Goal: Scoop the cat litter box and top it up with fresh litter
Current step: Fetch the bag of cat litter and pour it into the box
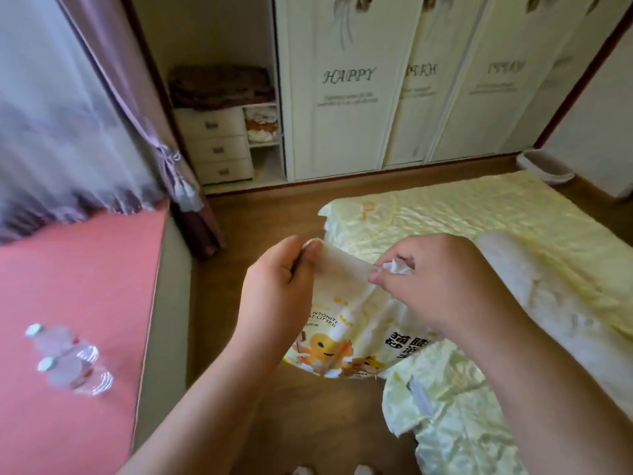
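Observation:
A pale yellow cat litter bag (346,317) with a cartoon cat and the words "CAT LITTER" hangs upright in front of me over the wooden floor. My left hand (277,293) pinches the bag's top left corner. My right hand (435,279) grips the top right edge, and a crumpled white scrap (397,267) shows between its fingers. The top strip of the bag is stretched between both hands. No litter box or scoop can be made out for certain.
A bed with a shiny yellow cover (479,221) lies to the right. A pink mat (75,303) on the left holds two plastic bottles (65,358). White wardrobe doors (346,97), a small drawer unit (219,149) and a white bin (548,166) stand at the far wall.

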A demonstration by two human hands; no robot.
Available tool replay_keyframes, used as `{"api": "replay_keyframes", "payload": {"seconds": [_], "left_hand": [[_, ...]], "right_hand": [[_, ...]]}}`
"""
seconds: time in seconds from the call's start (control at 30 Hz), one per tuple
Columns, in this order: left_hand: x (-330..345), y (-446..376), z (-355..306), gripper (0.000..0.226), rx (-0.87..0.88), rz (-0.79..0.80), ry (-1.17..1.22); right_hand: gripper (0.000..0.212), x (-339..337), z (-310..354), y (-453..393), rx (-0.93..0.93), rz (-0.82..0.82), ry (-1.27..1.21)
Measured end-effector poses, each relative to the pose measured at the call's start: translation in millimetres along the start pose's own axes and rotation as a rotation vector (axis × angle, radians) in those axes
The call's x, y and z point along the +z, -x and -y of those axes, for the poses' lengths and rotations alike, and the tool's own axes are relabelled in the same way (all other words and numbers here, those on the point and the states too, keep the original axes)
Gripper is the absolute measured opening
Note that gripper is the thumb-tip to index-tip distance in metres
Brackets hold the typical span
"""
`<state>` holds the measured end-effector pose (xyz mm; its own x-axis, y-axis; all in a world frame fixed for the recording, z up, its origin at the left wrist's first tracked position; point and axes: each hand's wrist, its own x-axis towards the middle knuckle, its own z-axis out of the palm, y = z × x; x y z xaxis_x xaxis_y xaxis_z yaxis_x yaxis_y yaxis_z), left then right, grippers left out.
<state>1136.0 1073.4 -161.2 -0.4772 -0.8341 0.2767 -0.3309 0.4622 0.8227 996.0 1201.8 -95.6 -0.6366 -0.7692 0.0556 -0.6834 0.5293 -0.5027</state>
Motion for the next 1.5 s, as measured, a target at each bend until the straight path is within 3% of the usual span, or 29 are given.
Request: {"api": "replay_keyframes", "payload": {"seconds": [0.3, 0.6, 1.23, 1.5], "left_hand": [[8.7, 7.5, 2.7, 0.024, -0.185, -0.248, -0.060], [26.7, -0.1, 18.1, 0.030, -0.320, -0.333, -0.078], [-9.2, -216.2, 137.5, 0.027, -0.249, -0.164, -0.044], [-28.4, -310.7, 166.5, 0.026, -0.225, -0.183, -0.081]], "right_hand": [[0.009, 12.2, -5.6, -57.7, -0.266, 0.187, -0.023], [0.010, 31.8, -9.0, -102.0, -0.397, 0.332, 0.007], [0.012, 113.0, 80.6, -286.4, -0.241, 0.303, 0.047], [0.012, 139.1, 119.2, -375.8, -0.229, 0.256, -0.035]]}}
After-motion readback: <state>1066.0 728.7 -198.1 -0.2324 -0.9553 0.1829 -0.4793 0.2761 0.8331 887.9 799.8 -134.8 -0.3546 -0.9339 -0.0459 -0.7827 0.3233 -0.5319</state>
